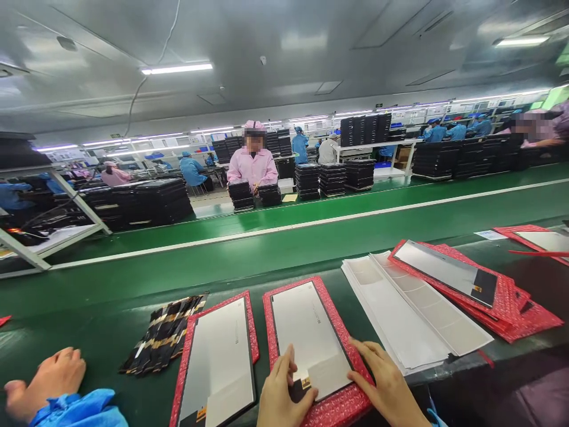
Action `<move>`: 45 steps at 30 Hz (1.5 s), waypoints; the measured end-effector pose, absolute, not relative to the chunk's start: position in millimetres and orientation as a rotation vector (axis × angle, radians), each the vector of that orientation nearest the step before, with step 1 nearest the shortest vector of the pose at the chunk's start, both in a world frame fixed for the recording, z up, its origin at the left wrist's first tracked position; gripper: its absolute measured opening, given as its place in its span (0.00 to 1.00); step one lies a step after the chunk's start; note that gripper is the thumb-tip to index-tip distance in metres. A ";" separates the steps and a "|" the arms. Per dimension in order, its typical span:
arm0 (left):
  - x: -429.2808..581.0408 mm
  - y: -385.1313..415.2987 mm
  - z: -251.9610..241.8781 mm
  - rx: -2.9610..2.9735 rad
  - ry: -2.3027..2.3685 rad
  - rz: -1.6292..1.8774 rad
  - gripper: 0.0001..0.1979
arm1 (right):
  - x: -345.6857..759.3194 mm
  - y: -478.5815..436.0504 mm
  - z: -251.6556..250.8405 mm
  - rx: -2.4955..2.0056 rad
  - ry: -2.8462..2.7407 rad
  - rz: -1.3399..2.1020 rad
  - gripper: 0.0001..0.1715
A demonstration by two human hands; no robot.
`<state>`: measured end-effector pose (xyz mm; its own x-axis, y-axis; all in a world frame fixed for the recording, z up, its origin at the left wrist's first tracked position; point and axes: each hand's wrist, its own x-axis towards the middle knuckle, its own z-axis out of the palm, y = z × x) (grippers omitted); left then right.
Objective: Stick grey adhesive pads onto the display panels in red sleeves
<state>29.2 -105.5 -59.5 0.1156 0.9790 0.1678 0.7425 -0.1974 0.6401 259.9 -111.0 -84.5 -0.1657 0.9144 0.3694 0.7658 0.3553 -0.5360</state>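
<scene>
Your left hand (284,385) lies with fingers extended on the lower edge of the flat, rectangular, white-filmed display panel (311,338); you cannot tell whether it grasps. Your right hand (386,379) rests open on the red bubble-wrap sleeve (338,408) beneath that panel, at the near belt edge. Excess finger pressure could mark the film; a slip past the sleeve rim could crack the panel. The dark green conveyor belt (80,332) bears loose black ribbon-cable strips (162,335). Beyond, a pink-gowned co-worker (252,169) sits among stacked black trays (164,201) under long ceiling lights (176,69).
</scene>
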 end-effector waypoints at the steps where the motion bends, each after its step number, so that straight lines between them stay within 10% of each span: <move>1: 21.5 -104.8 -55.8 2.039 1.659 0.840 0.30 | 259.2 -112.3 -85.1 -1.481 -1.977 0.150 0.30; 12: -206.5 -1.9 -5.1 2.657 1.322 0.689 0.11 | 232.8 -120.5 -113.5 -1.135 -2.341 -0.792 0.32; 18: -96.8 -2.7 -19.8 2.628 0.929 0.405 0.12 | 257.0 -125.6 -124.7 -1.559 -2.248 -0.451 0.37; 24: -66.2 -28.1 -35.7 1.990 1.482 0.962 0.13 | 267.4 -127.5 -118.2 -1.620 -2.182 -0.381 0.44; 36: -21.4 -83.3 -90.3 1.216 1.673 1.180 0.28 | 277.2 -118.8 -126.4 -1.479 -2.170 -0.652 0.34; 45: -94.8 -75.2 -88.3 1.170 1.981 1.173 0.20 | 295.9 -121.7 -91.9 -1.439 -2.221 -0.424 0.29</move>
